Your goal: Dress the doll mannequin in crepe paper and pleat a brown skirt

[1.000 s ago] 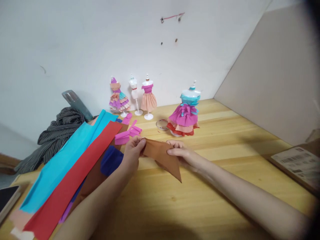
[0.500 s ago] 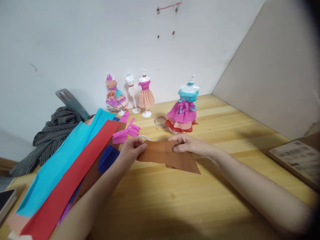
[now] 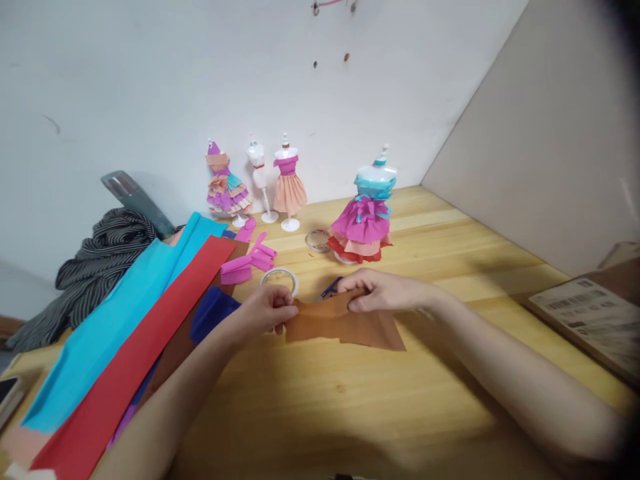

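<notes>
A piece of brown paper point(image 3: 325, 325) is stretched between both hands above the wooden table point(image 3: 345, 393). My left hand point(image 3: 270, 309) is closed on its upper left corner, with thumb and fingers pinched. On the upper edge, right of the middle, my right hand point(image 3: 370, 291) pinches it, thumb in front. A tape roll point(image 3: 280, 272) lies just behind my left hand. Blue-handled scissors point(image 3: 331, 288) show partly beside my right fingertips. Behind them stands a mannequin point(image 3: 367, 210) in a teal, magenta, peach and red paper dress.
Red paper point(image 3: 135, 353), cyan paper point(image 3: 110, 327) and dark blue paper point(image 3: 213, 313) lie at the left, near striped cloth point(image 3: 100, 267) and a bottle point(image 3: 135, 200). Pink pieces point(image 3: 237, 269) and small mannequins point(image 3: 290, 187) are behind. A cardboard box point(image 3: 590, 313) is at the right.
The brown paper has dipped lower and its upper edge now sags between the hands. More of the tape roll and the blue scissor handle show. The view has shifted slightly.
</notes>
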A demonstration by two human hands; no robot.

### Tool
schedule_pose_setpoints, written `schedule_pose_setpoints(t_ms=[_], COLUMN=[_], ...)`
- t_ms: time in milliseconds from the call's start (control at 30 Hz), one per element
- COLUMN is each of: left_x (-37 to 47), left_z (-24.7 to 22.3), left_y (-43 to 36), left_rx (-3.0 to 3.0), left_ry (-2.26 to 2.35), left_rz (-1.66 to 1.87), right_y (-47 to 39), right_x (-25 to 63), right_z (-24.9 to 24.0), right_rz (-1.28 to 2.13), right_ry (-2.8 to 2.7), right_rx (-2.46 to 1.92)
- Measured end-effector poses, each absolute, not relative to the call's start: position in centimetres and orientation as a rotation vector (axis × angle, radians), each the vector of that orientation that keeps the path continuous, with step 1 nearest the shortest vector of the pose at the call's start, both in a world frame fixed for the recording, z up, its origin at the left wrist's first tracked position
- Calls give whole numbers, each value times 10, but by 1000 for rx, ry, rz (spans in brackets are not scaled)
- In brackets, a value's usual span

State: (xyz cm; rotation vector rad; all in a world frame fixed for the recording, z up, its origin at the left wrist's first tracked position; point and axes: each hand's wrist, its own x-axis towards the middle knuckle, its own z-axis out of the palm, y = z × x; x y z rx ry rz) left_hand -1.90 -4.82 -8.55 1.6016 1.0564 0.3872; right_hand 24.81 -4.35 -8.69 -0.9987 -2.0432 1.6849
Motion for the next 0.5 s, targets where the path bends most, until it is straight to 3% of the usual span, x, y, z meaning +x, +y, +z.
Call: schedule_pose_setpoints(t_ms=[100,500], left_x=[-24,-32], left_z=[-92,-106], left_y=[-48,-28], left_rx=[1726,2170], left_ry=[1057,1388], left_rz=[216,494], right_y=[-45,-44], right_x=[241,235], right_z=[-92,-103], right_rz=[1639,1374], right_ry=[-2236,-2567], right_rx=[-981,-1119])
